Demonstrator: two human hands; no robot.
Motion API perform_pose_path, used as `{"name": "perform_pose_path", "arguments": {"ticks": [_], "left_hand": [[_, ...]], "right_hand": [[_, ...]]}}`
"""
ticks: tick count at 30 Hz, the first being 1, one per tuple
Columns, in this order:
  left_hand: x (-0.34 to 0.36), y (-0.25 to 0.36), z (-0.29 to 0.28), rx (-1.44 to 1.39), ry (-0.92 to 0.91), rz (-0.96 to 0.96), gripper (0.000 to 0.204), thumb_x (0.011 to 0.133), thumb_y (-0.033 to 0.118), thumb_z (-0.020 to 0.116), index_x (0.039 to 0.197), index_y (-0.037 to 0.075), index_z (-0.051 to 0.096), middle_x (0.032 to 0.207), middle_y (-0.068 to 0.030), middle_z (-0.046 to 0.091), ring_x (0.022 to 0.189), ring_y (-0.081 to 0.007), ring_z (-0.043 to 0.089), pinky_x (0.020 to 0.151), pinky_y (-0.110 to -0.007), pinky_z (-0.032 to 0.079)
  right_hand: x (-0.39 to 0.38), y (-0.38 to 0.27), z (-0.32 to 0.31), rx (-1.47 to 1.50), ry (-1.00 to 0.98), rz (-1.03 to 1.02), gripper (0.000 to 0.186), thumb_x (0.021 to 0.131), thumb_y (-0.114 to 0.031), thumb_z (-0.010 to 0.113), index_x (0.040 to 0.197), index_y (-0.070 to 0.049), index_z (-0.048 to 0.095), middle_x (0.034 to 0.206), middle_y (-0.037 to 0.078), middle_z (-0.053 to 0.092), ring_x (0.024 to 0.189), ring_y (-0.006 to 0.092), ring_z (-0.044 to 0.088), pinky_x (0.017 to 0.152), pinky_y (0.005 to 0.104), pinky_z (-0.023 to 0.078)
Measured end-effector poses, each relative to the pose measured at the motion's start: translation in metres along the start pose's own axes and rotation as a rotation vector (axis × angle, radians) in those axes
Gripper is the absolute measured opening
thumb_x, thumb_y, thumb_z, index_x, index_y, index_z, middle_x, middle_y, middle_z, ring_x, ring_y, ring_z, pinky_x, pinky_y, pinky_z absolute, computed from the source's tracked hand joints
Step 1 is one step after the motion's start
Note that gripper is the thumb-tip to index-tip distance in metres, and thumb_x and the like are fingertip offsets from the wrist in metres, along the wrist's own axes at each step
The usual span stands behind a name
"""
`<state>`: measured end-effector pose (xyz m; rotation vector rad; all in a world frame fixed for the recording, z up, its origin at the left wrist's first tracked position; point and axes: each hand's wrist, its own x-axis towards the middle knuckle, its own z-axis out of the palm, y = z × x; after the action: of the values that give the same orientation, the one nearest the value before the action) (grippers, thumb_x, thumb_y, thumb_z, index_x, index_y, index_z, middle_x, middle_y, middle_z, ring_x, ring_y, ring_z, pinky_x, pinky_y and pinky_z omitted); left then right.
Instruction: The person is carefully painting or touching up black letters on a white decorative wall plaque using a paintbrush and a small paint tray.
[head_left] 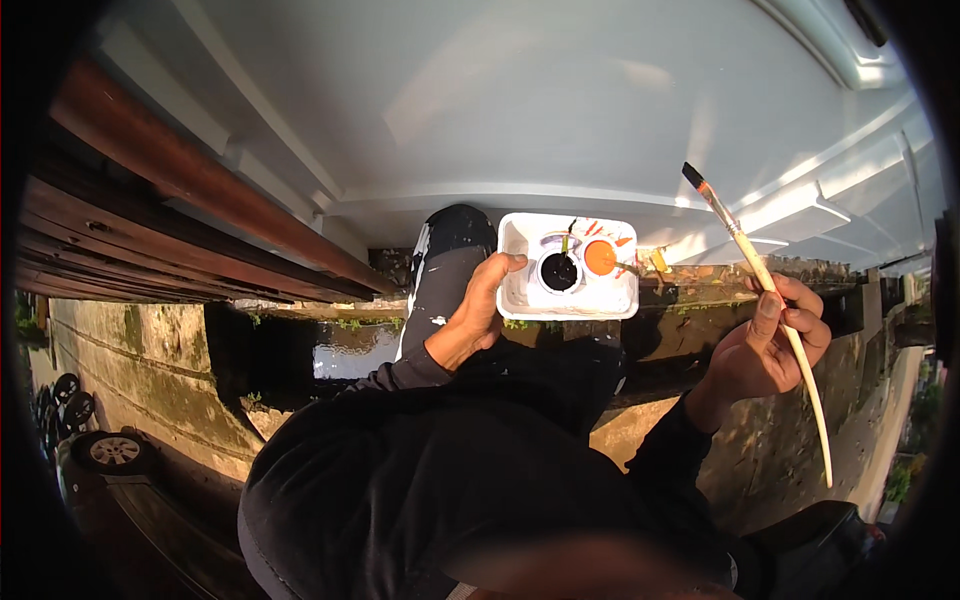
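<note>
My left hand (478, 307) grips the left side of a white plastic tub (517, 295), its thumb over the rim and the other fingers hidden beneath. Inside the tub sit a cup of black paint (560, 271) and a round pot of orange paint (600, 257), with orange smears on the tub's far wall. Off to the right, my right hand (772, 345) pinches a paintbrush (744, 240) by its long pale handle. The brush points up and left, its bristles dark and its metal collar stained orange. Its tip is apart from the grey panel behind it.
A large pale grey panel (480, 120) fills the far side. Brown beams (130, 240) run along the left. Below lies a water-filled channel (355, 350) beside a mossy concrete ledge (130, 350). A dark vehicle with a wheel (115, 452) stands at lower left.
</note>
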<state>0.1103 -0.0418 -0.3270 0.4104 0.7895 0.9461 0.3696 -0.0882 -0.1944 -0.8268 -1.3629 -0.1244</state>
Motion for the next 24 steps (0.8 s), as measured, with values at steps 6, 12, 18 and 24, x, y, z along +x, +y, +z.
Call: {"name": "perform_pose_path", "arguments": {"ticks": [6,12,18,24], "left_hand": [[-0.002,-0.006,-0.011,-0.019,0.003,0.034,0.058,0.086,0.035,0.064,0.129,-0.002,0.053,0.117,-0.0150,0.062,0.106,-0.0250,0.065,0.091,-0.039,0.054],[0.002,-0.004,-0.011,-0.008,-0.004,0.023,0.060,0.087,0.038,0.064,0.130,-0.003,0.052,0.118,-0.0152,0.061,0.108,-0.0253,0.065,0.093,-0.039,0.053],[0.002,-0.005,-0.011,-0.015,0.015,0.004,0.055,0.087,0.037,0.064,0.124,-0.003,0.053,0.117,-0.0154,0.061,0.106,-0.0253,0.064,0.092,-0.039,0.053],[0.001,0.000,-0.010,-0.002,0.024,0.007,0.052,0.088,0.038,0.063,0.120,-0.002,0.055,0.116,-0.0156,0.061,0.106,-0.0251,0.064,0.089,-0.039,0.053]], "right_hand": [[-0.026,-0.012,0.014,0.136,-0.184,0.254,0.025,0.089,0.009,0.067,0.103,0.000,0.048,0.099,0.020,0.063,0.089,0.0208,0.064,0.083,0.0313,0.055],[-0.027,-0.012,0.028,0.230,-0.391,0.375,0.024,0.087,0.011,0.067,0.101,-0.002,0.051,0.096,0.016,0.064,0.088,0.0197,0.064,0.079,0.0299,0.054],[-0.031,-0.001,0.044,0.160,-0.572,0.393,0.021,0.085,0.008,0.069,0.097,-0.002,0.056,0.093,0.012,0.065,0.087,0.0192,0.064,0.074,0.0298,0.054],[-0.031,0.008,0.049,0.095,-0.625,0.361,0.020,0.086,0.006,0.070,0.096,-0.001,0.055,0.094,0.011,0.064,0.086,0.0184,0.065,0.075,0.0286,0.054]]}}
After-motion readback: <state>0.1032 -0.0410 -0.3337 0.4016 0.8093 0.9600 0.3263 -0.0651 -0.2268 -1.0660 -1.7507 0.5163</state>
